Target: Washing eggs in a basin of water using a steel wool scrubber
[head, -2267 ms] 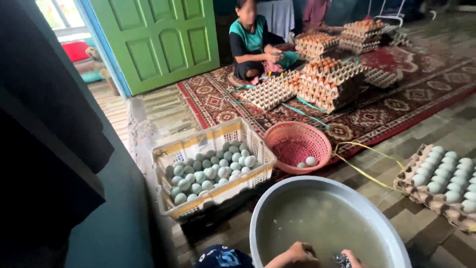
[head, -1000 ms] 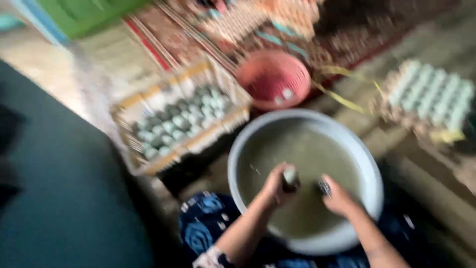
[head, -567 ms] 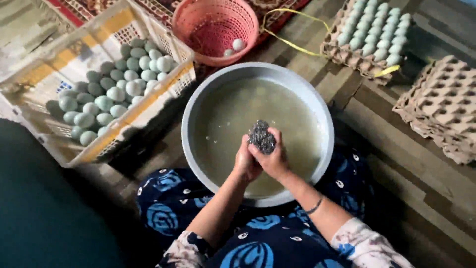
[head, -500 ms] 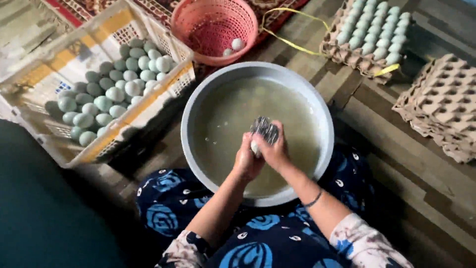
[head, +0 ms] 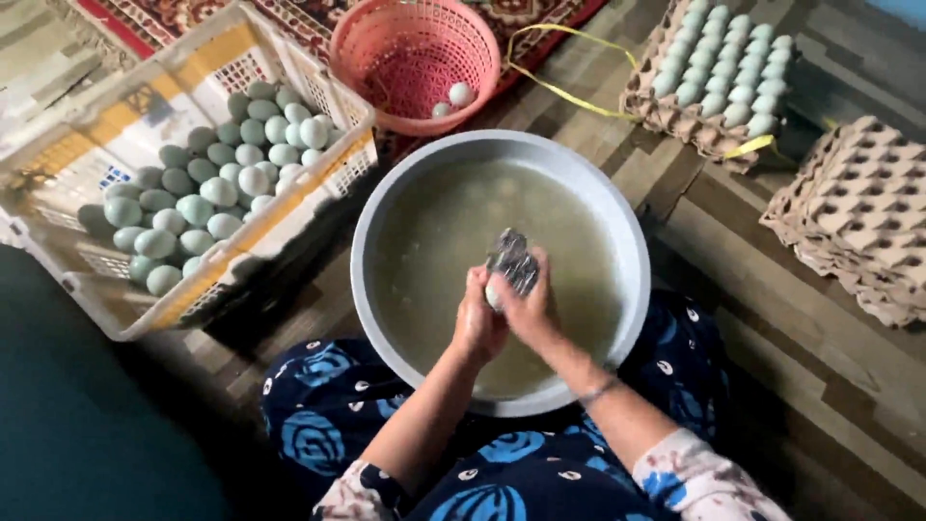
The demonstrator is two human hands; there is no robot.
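Over a large grey metal basin [head: 386,203] of murky water, both my hands meet. My left hand [head: 479,318] is closed around a pale egg [head: 494,290], of which only a small part shows between the fingers. My right hand [head: 532,307] presses a grey steel scouring pad [head: 511,260] against that egg. Both hands hover just above the water, near the basin's middle.
A white and yellow plastic crate [head: 116,116] with several pale green eggs [head: 207,188] stands at the left. A pink basket [head: 415,53] with two eggs sits behind the basin. A filled egg tray [head: 719,72] and stacked empty cardboard trays [head: 858,217] lie at the right.
The camera tilted down from the room to the basin. My hands came together over the water and the scouring pad has shifted slightly over the egg.
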